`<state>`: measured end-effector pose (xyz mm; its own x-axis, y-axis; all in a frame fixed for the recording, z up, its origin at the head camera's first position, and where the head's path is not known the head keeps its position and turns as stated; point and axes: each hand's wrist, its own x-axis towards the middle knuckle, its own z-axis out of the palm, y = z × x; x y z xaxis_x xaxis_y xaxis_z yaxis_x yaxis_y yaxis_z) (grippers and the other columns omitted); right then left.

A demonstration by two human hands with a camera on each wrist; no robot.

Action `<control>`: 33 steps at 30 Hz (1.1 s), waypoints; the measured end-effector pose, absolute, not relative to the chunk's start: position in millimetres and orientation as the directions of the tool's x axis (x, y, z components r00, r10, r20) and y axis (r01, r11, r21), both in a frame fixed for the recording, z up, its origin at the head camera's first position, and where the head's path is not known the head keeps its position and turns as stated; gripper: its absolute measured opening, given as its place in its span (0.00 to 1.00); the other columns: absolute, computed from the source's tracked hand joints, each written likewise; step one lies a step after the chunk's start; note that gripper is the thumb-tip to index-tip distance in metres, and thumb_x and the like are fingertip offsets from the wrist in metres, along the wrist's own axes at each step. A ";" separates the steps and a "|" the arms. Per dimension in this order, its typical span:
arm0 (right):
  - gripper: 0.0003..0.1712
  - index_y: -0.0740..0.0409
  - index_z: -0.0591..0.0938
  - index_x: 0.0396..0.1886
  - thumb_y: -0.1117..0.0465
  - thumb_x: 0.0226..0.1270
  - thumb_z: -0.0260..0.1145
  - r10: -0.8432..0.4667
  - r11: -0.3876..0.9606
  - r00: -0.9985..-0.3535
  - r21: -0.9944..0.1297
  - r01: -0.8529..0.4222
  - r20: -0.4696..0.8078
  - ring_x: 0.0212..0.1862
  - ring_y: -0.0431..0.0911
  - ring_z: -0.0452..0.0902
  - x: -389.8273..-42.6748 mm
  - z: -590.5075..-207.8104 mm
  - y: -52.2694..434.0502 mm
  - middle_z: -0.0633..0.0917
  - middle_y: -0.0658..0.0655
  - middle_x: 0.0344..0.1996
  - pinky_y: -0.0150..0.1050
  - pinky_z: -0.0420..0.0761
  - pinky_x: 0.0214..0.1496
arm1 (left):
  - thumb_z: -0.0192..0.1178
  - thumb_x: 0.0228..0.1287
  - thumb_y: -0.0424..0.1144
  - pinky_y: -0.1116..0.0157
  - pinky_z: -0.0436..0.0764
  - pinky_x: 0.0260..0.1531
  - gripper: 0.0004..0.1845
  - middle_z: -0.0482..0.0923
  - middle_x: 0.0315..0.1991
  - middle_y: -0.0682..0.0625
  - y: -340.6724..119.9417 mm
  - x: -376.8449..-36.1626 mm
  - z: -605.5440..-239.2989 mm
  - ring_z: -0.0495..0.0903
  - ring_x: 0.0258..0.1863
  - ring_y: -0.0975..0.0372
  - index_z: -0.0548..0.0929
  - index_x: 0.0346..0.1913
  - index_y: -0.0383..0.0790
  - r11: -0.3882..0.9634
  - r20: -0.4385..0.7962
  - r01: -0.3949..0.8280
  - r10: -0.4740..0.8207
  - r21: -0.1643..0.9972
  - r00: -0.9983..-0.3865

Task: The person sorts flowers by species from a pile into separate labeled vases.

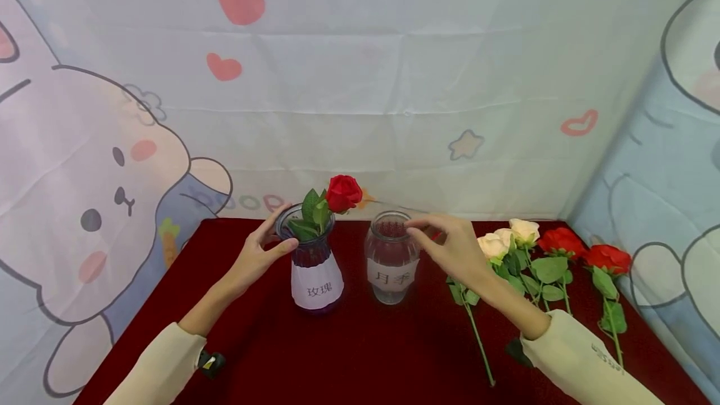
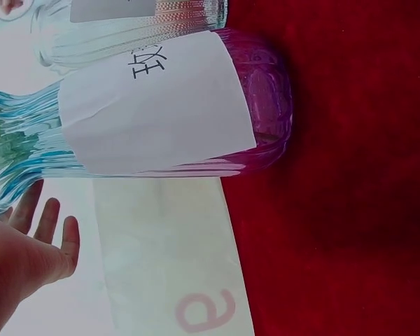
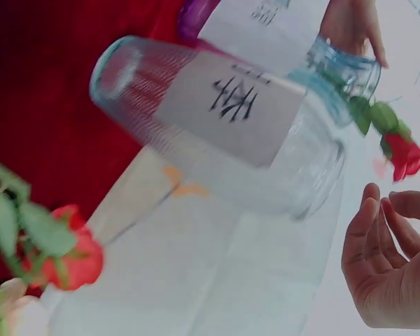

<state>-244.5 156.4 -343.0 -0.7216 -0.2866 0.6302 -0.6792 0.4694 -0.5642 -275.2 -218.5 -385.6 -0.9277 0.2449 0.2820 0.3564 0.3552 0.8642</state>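
Observation:
My left hand (image 1: 255,258) holds the ribbed neck of the purple-blue glass vase (image 1: 309,256), thumb in front and fingers around its left side. White paper with printed characters (image 1: 317,284) covers the vase body. A red rose (image 1: 344,193) with green leaves stands in the vase, leaning right. To the right, a clear glass jar (image 1: 390,292) stands upright with its own paper label (image 1: 392,274). My right hand (image 1: 452,249) hovers beside the jar's rim, fingers loosely bent, nothing between them. In the right wrist view the right hand (image 3: 388,262) is apart from the jar.
On the right of the dark red cloth (image 1: 360,355) lie several cream roses (image 1: 525,232) and red roses (image 1: 607,259) with leafy stems. Another rose's stem (image 1: 479,345) points toward the front. A printed curtain (image 1: 360,111) hangs behind and at both sides.

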 end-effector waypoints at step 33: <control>0.12 0.70 0.89 0.33 0.65 0.72 0.64 -0.277 0.738 -0.939 -0.581 -0.345 0.206 0.15 0.37 0.66 -312.2 -451.3 251.6 0.81 0.55 0.14 0.32 0.68 0.21 | 0.59 0.75 0.40 0.52 0.78 0.57 0.38 0.66 0.74 0.40 -216.8 -274.7 -387.0 0.77 0.58 0.47 0.56 0.81 0.60 0.347 0.293 0.366 0.246 0.864 -0.924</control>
<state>-312.2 251.6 -451.3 -0.9386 -0.2771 0.2057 -0.3450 0.7375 -0.5805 -274.7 -216.8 -387.0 -0.9241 0.2457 0.2927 0.3658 0.3471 0.8635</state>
